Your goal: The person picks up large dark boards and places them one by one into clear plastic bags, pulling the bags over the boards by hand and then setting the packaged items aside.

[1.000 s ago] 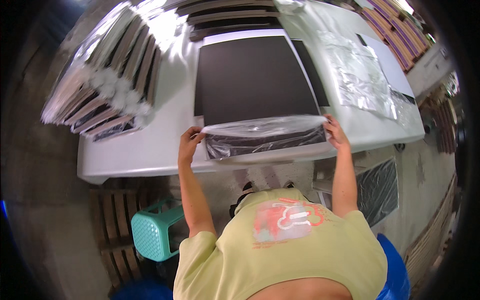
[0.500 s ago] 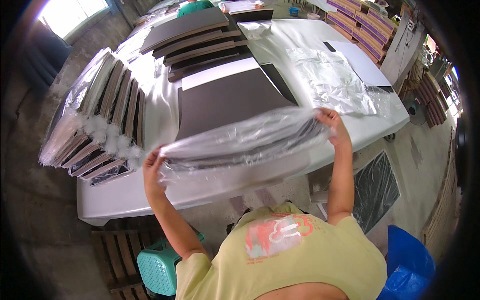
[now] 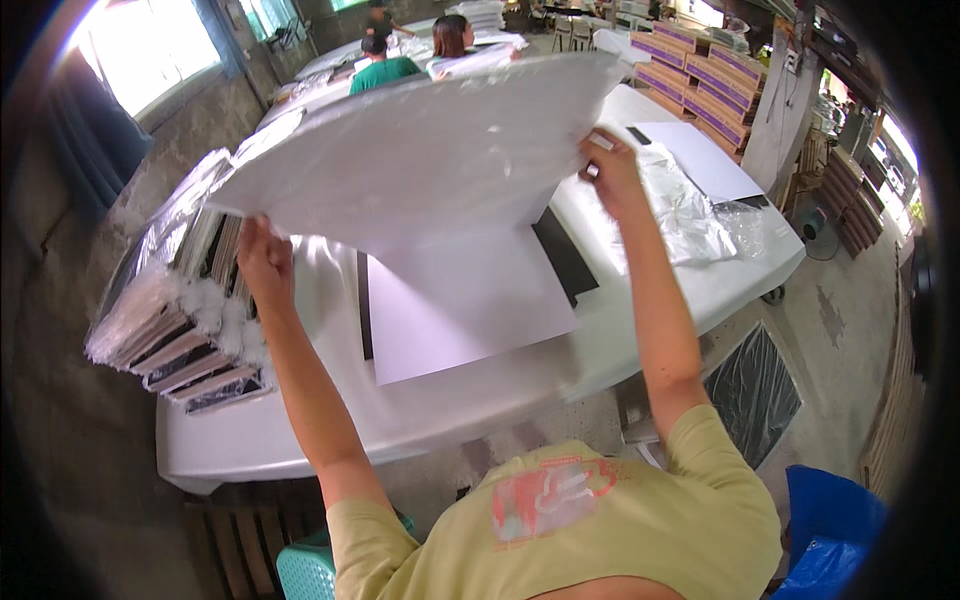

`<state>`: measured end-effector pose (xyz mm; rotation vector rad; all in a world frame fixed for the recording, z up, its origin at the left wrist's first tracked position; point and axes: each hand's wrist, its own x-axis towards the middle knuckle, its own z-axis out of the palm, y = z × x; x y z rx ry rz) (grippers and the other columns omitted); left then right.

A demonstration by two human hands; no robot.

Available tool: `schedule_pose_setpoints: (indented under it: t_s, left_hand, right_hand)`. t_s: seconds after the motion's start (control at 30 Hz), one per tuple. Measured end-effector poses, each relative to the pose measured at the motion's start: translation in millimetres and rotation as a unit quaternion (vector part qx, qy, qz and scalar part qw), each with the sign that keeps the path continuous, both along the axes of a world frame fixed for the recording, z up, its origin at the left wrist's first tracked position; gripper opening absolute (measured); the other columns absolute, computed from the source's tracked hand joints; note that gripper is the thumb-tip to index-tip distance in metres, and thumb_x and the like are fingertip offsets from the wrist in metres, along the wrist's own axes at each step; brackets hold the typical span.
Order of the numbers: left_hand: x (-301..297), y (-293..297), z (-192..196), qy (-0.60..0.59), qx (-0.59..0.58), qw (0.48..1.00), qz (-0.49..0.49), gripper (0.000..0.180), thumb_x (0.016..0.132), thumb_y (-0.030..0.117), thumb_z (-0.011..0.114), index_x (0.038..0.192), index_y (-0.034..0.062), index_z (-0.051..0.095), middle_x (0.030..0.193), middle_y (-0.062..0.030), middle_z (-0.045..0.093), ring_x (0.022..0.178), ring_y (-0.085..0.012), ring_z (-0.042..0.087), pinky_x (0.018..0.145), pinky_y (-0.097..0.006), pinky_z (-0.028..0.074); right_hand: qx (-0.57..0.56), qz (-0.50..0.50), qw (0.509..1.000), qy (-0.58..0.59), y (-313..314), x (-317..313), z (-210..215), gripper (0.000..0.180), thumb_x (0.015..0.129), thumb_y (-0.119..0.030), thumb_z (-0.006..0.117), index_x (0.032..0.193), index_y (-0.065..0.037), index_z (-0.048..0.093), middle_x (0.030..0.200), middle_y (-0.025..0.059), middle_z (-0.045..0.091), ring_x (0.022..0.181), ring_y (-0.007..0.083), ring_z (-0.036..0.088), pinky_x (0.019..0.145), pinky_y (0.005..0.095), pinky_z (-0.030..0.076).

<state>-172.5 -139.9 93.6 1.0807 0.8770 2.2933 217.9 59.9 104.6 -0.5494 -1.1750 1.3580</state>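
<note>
Overhead, wrapped board [image 3: 430, 150] between both hands, table [image 3: 420, 420] partly hidden.

A large flat board [image 3: 420, 150] is held raised above the table [image 3: 400, 430], gripped at its left edge by the left hand [image 3: 262, 262] and at its right edge by the right hand [image 3: 610, 172]. Beneath it, a sheet [image 3: 465, 305] lies on the table. Bagged boards [image 3: 175, 320] are stacked at the left; loose plastic bags [image 3: 700, 215] lie at the right.
</note>
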Motion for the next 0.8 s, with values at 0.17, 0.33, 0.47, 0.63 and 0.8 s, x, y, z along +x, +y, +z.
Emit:
schedule_pose_setpoints:
  t_s: [0.17,0.33,0.47,0.63,0.8]
  left_hand:
    - [-11.1,27.3,-80.3,0.281,-0.131,0.902,0.3,0.015,0.082,0.015,0.06,0.076,0.0027,0.056,0.065,0.0017,0.049,0.061,-0.0035,0.042,0.055,-0.018,0.037]
    - [18.8,14.0,-14.5,0.154,0.0,0.944,0.293,0.019,0.083,0.018,0.06,0.085,-0.0004,0.055,0.077,-0.0019,0.056,0.066,-0.0049,0.045,0.058,-0.017,0.039]
    - [60.4,-21.5,54.4,0.164,-0.087,0.928,0.322,0.02,0.083,0.019,0.06,0.082,-0.0009,0.057,0.072,-0.0031,0.058,0.063,-0.0056,0.046,0.055,-0.019,0.039]
    - [29.1,-18.2,-42.5,0.158,-0.233,0.95,0.137,0.024,0.08,0.021,0.063,0.079,-0.0039,0.063,0.069,-0.0025,0.058,0.063,-0.0069,0.047,0.057,-0.022,0.038]
    - [47.2,-33.4,-162.0,0.181,-0.447,0.862,0.159,0.046,0.072,0.028,0.069,0.1,-0.0057,0.056,0.082,-0.0113,0.062,0.077,-0.0184,0.055,0.069,-0.03,0.042]
  right_hand:
    - [0.163,-0.19,0.961,-0.118,24.6,-28.0,-68.8,0.037,0.075,-0.027,0.068,0.096,0.002,0.055,0.081,0.0023,0.054,0.07,0.0084,0.048,0.064,0.0218,0.041]
    - [0.192,-0.169,0.967,-0.015,-10.2,-23.5,-3.6,0.029,0.079,-0.011,0.062,0.102,0.001,0.05,0.086,0.0062,0.058,0.073,0.0063,0.051,0.063,0.0184,0.04]
    - [0.243,-0.227,0.943,-0.009,-38.2,-10.1,51.0,0.035,0.078,-0.012,0.063,0.107,-0.004,0.046,0.065,0.0039,0.055,0.059,0.0053,0.045,0.051,0.0183,0.035]
    - [0.194,-0.194,0.907,-0.32,-18.0,1.6,-28.8,0.035,0.073,-0.024,0.068,0.101,-0.007,0.056,0.073,0.007,0.06,0.067,0.0138,0.054,0.06,0.0268,0.041]
    - [0.211,0.017,0.857,-0.47,-27.7,22.2,-159.2,0.06,0.062,-0.024,0.075,0.11,0.001,0.05,0.117,0.0125,0.05,0.102,0.0211,0.05,0.084,0.0325,0.042]
